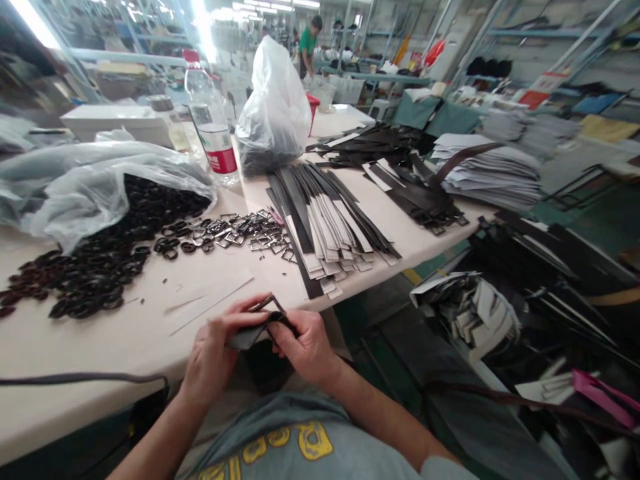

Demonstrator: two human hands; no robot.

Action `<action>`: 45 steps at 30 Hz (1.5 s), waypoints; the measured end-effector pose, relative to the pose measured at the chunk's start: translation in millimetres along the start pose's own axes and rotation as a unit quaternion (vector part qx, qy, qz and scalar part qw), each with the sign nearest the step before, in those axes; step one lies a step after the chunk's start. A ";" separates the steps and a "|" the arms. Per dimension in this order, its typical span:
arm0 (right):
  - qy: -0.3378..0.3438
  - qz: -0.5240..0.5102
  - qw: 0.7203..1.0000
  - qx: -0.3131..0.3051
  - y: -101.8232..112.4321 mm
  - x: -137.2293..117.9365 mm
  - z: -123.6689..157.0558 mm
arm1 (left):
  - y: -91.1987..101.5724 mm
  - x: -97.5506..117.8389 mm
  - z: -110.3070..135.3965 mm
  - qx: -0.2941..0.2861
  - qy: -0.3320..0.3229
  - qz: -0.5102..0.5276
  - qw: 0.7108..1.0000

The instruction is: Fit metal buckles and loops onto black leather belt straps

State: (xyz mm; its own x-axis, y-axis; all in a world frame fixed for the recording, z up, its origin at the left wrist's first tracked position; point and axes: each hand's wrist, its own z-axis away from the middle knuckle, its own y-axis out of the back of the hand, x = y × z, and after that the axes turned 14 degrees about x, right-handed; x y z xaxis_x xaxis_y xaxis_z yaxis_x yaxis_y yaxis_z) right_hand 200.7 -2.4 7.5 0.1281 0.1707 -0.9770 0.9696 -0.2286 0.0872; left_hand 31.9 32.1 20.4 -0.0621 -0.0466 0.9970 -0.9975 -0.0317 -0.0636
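Black loops (100, 280) lie on the desk (110, 340), partly under a clear bag (90, 187). The left hand (213, 343) is closed, fingers curled round a black strap (246, 337). Loose buckles (245, 230) lie beyond it. The strap bends at a held buckle (279, 305), just above the desk's near edge. The right hand (307, 340) pinches the bend, thumb on top. Farther right, strips (325, 220) lie fanned.

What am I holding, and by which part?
A flat black strip with a rectangular dark metal buckle; left grip and right grip pinch it near the buckle.
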 end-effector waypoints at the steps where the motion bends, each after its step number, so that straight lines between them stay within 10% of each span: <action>1: 0.011 0.011 1.000 -0.005 0.7 -1.4 -0.9 | 0.6 -0.9 0.3 -0.002 0.017 0.004 1.000; 9: 0.065 0.121 0.990 -0.035 7.1 -13.2 -4.5 | 4.2 1.3 -6.8 -0.083 0.128 0.032 0.988; 15: 0.063 0.225 0.965 -0.123 26.3 -30.1 -6.5 | 15.6 6.5 -9.8 -0.051 0.033 -0.067 0.996; 27: 0.336 0.507 0.740 -0.287 41.7 -111.4 -26.7 | 26.7 -5.0 4.6 -0.253 -0.268 -0.163 0.915; 31: 0.492 0.444 0.689 -0.293 19.9 -131.8 -50.0 | 16.0 -1.4 13.4 -0.187 -0.248 -0.133 0.941; 34: 0.515 0.378 0.743 -0.199 12.6 -127.1 -67.5 | 13.1 -6.6 11.8 -0.065 -0.104 -0.046 0.991; 37: 0.364 0.342 0.857 -0.125 13.2 -98.3 -70.6 | 14.8 -13.3 4.0 0.042 0.023 0.041 0.998; 45: 0.064 0.053 0.976 -0.203 -20.1 -8.6 -40.1 | 10.0 -31.1 2.1 0.076 0.092 0.127 0.985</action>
State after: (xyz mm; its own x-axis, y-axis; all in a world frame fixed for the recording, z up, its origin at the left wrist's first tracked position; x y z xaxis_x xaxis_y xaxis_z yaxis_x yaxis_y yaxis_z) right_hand 188.4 39.1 21.9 0.2323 0.2901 -0.9284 0.9490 0.1417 0.2817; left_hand 24.0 31.1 -11.3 -0.3286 0.1089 0.9382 -0.9330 -0.1916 -0.3046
